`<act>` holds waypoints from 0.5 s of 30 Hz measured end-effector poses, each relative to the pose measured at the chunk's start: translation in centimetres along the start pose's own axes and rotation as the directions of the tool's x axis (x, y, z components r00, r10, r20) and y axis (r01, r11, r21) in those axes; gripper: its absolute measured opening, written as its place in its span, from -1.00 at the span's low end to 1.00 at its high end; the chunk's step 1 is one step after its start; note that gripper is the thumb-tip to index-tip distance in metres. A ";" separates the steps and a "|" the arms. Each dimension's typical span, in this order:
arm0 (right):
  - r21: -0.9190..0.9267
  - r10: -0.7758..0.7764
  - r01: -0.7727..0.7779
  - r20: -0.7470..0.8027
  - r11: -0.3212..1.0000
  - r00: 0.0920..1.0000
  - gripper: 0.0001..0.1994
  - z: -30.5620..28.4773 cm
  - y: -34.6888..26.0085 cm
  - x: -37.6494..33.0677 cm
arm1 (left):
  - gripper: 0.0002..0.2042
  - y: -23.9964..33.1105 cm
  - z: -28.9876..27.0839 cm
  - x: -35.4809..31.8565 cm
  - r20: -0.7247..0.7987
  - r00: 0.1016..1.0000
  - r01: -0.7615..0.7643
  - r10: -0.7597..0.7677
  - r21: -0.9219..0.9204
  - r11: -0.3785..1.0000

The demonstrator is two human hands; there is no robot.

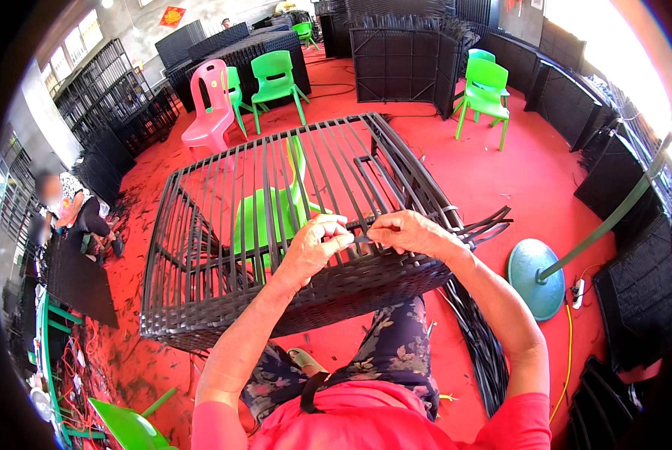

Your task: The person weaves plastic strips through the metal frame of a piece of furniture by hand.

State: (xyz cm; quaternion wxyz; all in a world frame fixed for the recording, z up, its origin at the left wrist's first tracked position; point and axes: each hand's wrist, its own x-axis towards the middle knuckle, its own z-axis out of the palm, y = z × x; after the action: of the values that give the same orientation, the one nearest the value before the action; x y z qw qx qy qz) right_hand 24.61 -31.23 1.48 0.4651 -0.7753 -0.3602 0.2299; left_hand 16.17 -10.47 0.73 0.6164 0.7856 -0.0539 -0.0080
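A large black frame point(223, 306) of woven flat strips stands before me, its long bars running across the open top and its near side woven solid. At its near upper edge my left hand point(313, 246) is closed, thumb and forefinger pinching a dark flat strip point(361, 239). Close beside it on the right, my right hand point(411, 234) pinches the same short stretch of strip. Loose black strip ends point(490, 223) stick out past the frame's right corner. A bundle of long black strips point(480, 345) hangs down beside my right leg.
Through the bars shows a green chair point(265, 217). A pink chair point(210, 112) and green chairs point(487, 86) stand farther off. At right is a round-based stand point(535, 279) with a slanted pole and a yellow cable point(565, 375). Another person point(81, 206) sits at far left.
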 end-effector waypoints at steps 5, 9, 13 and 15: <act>-0.121 0.027 -0.043 -0.130 0.992 0.991 -0.74 1.2 1.2 0.6 | -0.77 -3.9 -1.0 0.4 -0.006 0.943 -0.211 0.333 0.764 0.610; -0.351 -0.082 -0.003 -0.227 0.936 0.970 -0.78 2.7 0.8 1.2 | -0.80 -4.8 -0.2 1.2 0.031 0.973 -0.162 0.227 0.793 0.587; -0.295 -0.080 0.017 -0.203 0.955 0.976 -0.77 2.7 0.8 1.6 | -0.82 -4.4 -0.6 1.5 0.084 0.989 -0.143 0.125 0.783 0.605; -0.116 -0.045 0.018 -0.236 0.993 0.971 -0.78 2.6 1.4 1.3 | -0.81 -4.3 -1.4 1.3 0.058 0.990 -0.137 0.126 0.546 0.827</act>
State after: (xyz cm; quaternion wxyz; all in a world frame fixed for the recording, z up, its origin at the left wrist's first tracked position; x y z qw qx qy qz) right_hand 24.10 -29.17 -0.98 0.4642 -0.8164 -0.3264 0.1068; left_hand 17.93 -8.28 -3.03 0.3642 0.9234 -0.1138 0.0423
